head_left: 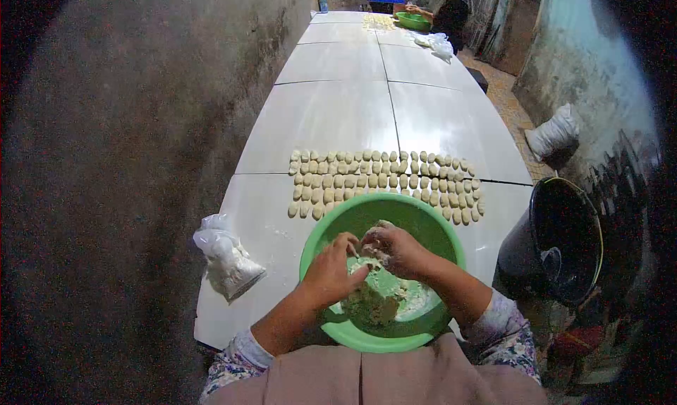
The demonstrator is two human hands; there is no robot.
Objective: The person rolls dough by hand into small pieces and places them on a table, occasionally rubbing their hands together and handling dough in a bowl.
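A green plastic bowl (423, 221) sits at the near end of a long white tiled table (338, 116). Pale dough (384, 303) lies in its bottom. My left hand (331, 271) and my right hand (395, 250) meet over the bowl, fingers pinched together on a small lump of dough between them. Flour coats the fingertips. Just beyond the bowl lie several rows of small shaped dough pieces (381, 172) on the table.
A clear plastic bag of flour (226, 260) lies at the table's near left. A black bucket (564, 239) stands on the floor to the right. A white sack (553, 133) leans by the right wall. Far down the table: another green bowl (414, 20), a person.
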